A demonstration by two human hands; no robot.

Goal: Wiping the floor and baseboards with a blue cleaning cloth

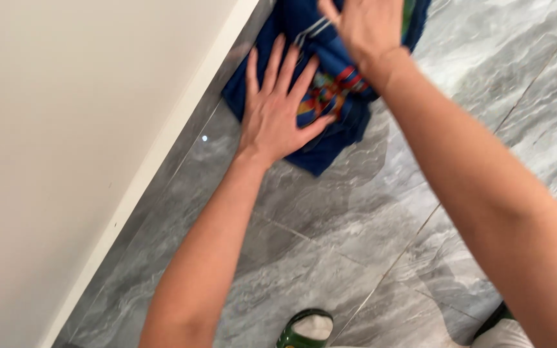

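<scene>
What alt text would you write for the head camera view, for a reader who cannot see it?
Two bare hands press on a dark blue garment with a colourful print, lying on a grey marble-pattern floor beside a white wall. The left hand lies flat with fingers spread; the right hand rests further up. Green sandals show below.

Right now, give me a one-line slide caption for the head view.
Both hands, left and right, press flat on a blue patterned garment lying on grey marble floor beside a white wall.
</scene>
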